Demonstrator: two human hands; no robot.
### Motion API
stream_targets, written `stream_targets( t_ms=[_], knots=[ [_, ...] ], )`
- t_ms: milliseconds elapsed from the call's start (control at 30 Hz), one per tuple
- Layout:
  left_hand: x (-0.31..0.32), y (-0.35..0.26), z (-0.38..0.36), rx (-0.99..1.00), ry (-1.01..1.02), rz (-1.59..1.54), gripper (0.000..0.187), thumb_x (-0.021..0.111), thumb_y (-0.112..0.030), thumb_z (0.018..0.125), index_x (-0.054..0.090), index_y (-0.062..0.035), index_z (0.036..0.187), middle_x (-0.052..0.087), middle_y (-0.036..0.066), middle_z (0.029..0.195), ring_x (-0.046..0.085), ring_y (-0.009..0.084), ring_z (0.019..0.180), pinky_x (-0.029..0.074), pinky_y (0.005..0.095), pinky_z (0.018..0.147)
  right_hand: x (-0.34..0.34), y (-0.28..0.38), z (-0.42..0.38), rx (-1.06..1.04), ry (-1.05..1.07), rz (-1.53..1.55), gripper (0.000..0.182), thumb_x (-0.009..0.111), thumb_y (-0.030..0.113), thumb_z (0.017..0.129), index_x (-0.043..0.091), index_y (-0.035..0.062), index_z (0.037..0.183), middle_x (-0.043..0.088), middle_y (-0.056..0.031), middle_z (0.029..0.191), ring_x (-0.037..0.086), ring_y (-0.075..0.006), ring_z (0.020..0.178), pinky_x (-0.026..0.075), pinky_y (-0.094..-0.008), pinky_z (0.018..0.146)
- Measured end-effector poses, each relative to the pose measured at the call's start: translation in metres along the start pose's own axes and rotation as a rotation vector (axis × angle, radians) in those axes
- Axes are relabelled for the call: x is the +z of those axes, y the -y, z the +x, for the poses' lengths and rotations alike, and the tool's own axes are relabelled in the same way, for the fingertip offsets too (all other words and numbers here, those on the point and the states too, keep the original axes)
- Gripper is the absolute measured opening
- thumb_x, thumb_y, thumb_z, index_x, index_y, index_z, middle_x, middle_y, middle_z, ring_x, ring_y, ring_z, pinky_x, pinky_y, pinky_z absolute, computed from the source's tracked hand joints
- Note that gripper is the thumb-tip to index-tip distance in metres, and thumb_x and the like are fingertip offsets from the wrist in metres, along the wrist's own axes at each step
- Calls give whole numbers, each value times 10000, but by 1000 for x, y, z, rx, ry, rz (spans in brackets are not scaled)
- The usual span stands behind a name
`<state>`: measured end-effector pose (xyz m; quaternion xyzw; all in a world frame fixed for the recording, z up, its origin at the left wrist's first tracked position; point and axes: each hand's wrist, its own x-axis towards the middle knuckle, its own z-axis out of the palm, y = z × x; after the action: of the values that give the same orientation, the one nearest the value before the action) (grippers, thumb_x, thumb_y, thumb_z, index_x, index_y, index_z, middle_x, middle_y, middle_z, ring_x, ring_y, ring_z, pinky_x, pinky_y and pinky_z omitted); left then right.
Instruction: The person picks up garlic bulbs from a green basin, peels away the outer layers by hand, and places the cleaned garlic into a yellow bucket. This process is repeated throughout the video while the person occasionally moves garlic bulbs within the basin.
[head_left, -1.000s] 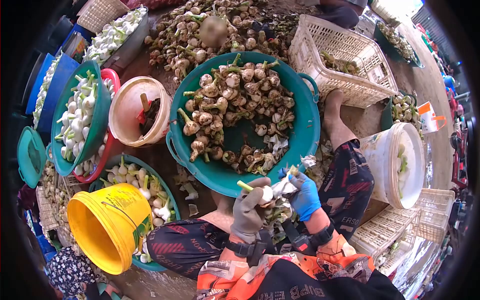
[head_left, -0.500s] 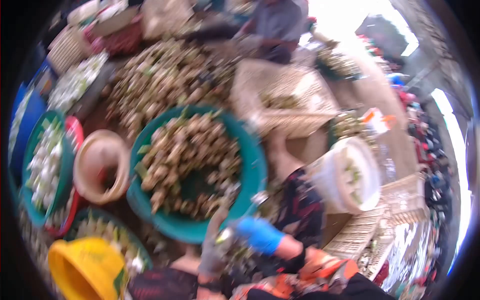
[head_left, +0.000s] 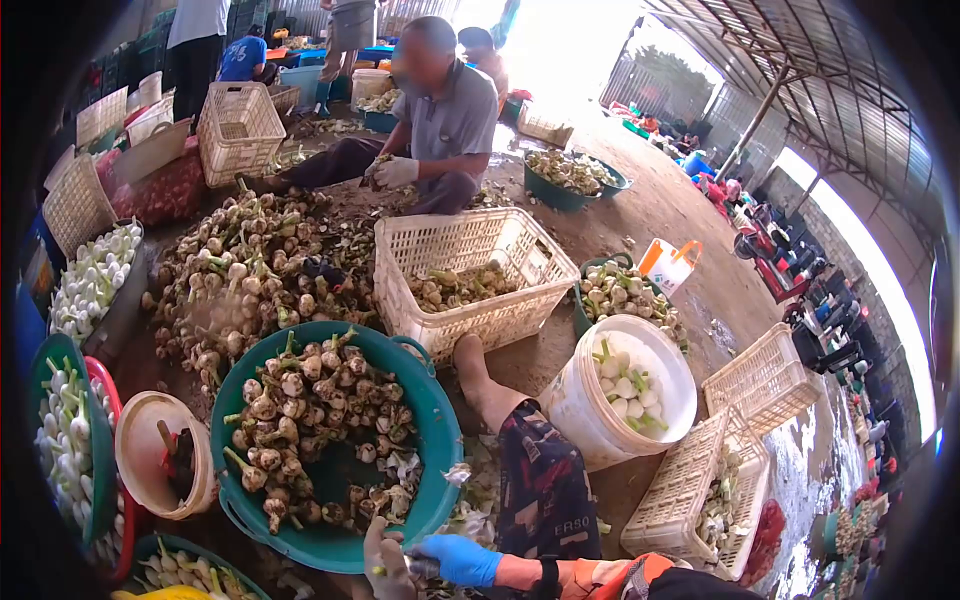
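Blue-gloved right hand and grey-gloved left hand meet by the green tub's near rim, grips unclear; bumping could knock peel at right onto bulbs.

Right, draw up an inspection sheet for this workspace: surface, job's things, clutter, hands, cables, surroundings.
Surface: brown ground, with a shiny, wet-looking patch at right.
Job's things: soil-stained garlic bulbs in a teal basin; cleaner, paler bulbs in a white bucket.
Clutter: loose skins beside the basin; a garlic heap behind it.
Hands: grey-gloved left hand and blue-gloved right hand close together at the basin's near edge; anything held is unclear.
Cables: nothing seen.
Surroundings: seated co-worker behind a plastic crate; metal roof overhead.
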<state>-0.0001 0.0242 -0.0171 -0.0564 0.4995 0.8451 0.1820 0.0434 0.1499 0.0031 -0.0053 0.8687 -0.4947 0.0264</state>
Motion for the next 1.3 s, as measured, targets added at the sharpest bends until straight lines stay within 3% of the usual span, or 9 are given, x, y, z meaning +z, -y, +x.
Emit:
stream_targets(
  t_ms=[133, 367, 567, 767, 900, 967, 1000, 1133, 1300],
  knots=[
    [14, -17, -9, 155, 31, 363, 509, 505, -293, 958, 433, 58, 1319, 498, 201, 1322, 471, 313, 1233, 353, 414, 1060, 9, 2, 14, 416, 436, -446, 341, 684, 300, 806, 692, 66, 1053, 686, -189, 1004, 674, -268, 932, 506, -385, 805],
    [-1, -14, 3, 356, 57, 518, 612, 449, -484, 947, 515, 38, 1259, 580, 75, 967, 527, 150, 863, 452, 289, 728, 5, 26, -4, 50, -98, -269, 97, 590, 71, 684, 567, 61, 777, 593, -194, 732, 597, -407, 710, 482, -450, 589],
    [-10, -7, 12, -128, -176, 130, 371, 496, -318, 975, 578, 23, 1095, 601, 42, 785, 577, 153, 631, 454, 264, 544, -5, 9, 3, 515, -3, 815, 130, 562, 111, 899, 608, -5, 935, 600, -44, 774, 559, -106, 709, 467, -255, 659],
    [-15, -14, 2, -234, -1, -666, 417, 543, -359, 949, 509, -56, 1233, 647, 70, 858, 648, 202, 688, 505, 268, 506, -25, -13, 10, 406, 7, 1780, 233, 485, 161, 935, 549, -35, 1044, 618, -139, 886, 613, -242, 713, 523, -383, 758],
    [-17, -20, 6, -189, -71, -571, 431, 558, -313, 942, 467, -58, 1277, 651, 97, 960, 667, 249, 868, 601, 336, 622, -44, -14, 14, 640, 187, 754, 264, 500, 200, 944, 633, -25, 910, 656, -91, 881, 651, -261, 805, 512, -370, 750],
    [-12, -21, 8, -149, -118, -479, 428, 574, -274, 937, 461, -47, 1281, 649, 108, 965, 663, 251, 887, 605, 336, 630, -34, -25, 5, 165, 370, -550, 182, 602, 151, 883, 668, -15, 920, 682, -66, 897, 646, -183, 823, 512, -339, 766],
    [-11, -20, 9, -111, -134, -461, 410, 581, -196, 936, 452, -21, 1284, 643, 110, 952, 660, 223, 858, 592, 301, 633, -29, -24, 7, -100, 93, -450, 221, 633, 111, 854, 639, 8, 1050, 677, -100, 955, 658, -240, 869, 525, -344, 773],
    [-3, -17, 6, -74, -271, -310, 382, 579, -113, 929, 464, 19, 1269, 626, 94, 922, 607, 139, 756, 526, 236, 614, -11, -3, 17, 264, -35, 332, 337, 658, 103, 811, 609, 25, 1136, 638, -208, 1001, 638, -328, 870, 519, -349, 762],
    [3, 4, 8, 56, -440, 16, 361, 608, -119, 914, 507, 20, 1232, 617, 66, 921, 572, 103, 776, 485, 218, 663, 19, 15, 27, 30, 66, -536, 408, 572, 49, 746, 575, -10, 1149, 617, -165, 809, 628, -323, 738, 498, -399, 632]
  ],
)
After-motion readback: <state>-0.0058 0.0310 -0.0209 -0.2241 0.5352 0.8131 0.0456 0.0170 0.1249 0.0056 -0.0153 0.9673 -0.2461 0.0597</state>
